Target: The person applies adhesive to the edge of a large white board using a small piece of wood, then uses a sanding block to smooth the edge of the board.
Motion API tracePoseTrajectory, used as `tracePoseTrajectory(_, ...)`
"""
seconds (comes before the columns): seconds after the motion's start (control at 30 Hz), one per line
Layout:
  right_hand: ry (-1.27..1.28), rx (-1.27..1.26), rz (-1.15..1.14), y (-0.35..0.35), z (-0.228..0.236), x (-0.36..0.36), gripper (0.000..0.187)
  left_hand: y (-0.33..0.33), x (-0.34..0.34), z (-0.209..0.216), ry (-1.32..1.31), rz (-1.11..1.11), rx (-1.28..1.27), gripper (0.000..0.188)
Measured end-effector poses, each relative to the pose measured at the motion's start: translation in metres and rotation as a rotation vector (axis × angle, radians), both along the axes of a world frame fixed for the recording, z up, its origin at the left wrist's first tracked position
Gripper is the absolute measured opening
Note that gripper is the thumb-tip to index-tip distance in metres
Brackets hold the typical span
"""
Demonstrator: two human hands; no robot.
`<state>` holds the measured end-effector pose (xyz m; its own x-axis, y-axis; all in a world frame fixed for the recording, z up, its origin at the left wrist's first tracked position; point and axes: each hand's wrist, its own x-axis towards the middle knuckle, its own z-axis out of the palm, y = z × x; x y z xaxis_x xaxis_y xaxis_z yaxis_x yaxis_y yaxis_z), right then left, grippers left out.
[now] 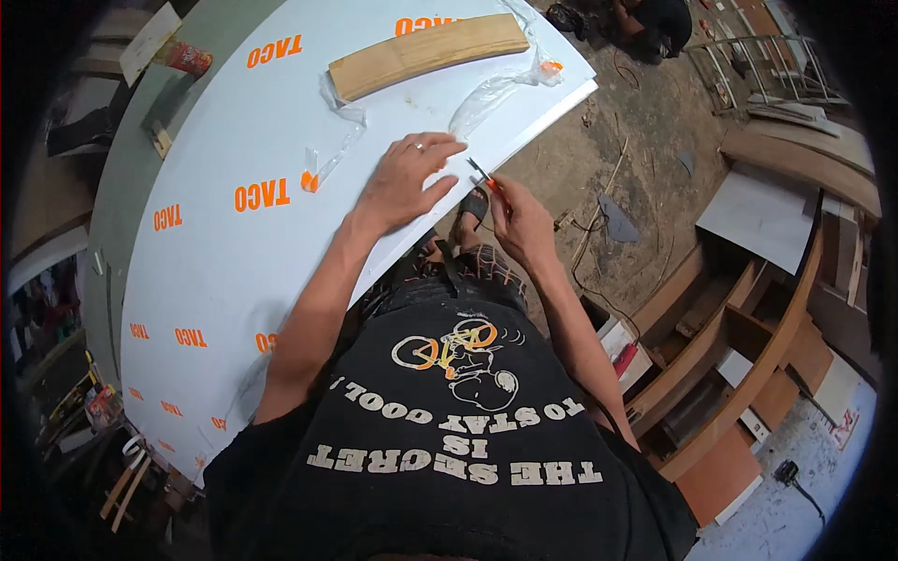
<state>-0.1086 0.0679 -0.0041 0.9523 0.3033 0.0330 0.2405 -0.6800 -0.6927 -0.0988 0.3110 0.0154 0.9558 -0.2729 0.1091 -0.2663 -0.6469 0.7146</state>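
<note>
Bright centre, murky left rim, strong fisheye.
Board [210, 257] is the brightest area, cool white, print readable; floor [585, 131] reads duller and browner. Soft shadow [248, 379] on the board, left of the left forearm [323, 285], suggests light from the right. Wrap [486, 101] shows small glints. Left hand [407, 182] and right hand [522, 222] are fairly sharp; clutter [70, 402] at far left is dim, smeared, hard to make out. Corners vignette to black.
</note>
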Motion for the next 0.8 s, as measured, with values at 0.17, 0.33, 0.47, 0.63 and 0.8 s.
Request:
tracePoseTrajectory(0.17, -0.06, -0.124, 0.046, 0.004, 0.003, 0.007, 0.027, -0.009, 0.046, -0.013, -0.194, -0.207, 0.115, 0.021)
tracePoseTrajectory(0.33, 0.039, -0.215, 0.06, 0.012, 0.005, -0.011, 0.031, 0.012, 0.044, -0.012, -0.227, -0.395, 0.118, 0.011)
tracePoseTrajectory(0.47, 0.045, -0.228, 0.09, 0.02, 0.002, -0.037, 0.038, 0.025, 0.019, -0.01, -0.267, -0.421, 0.129, 0.011)
tracePoseTrajectory(0.63, 0.01, -0.243, 0.057, 0.022, 0.002, -0.033, 0.047, 0.024, 0.02, -0.009, -0.259, -0.415, 0.099, 0.013)
tracePoseTrajectory(0.8, 0.011, -0.292, 0.025, 0.028, 0.006, -0.038, 0.048, 0.02, 0.02, -0.015, -0.276, -0.393, 0.147, 0.016)
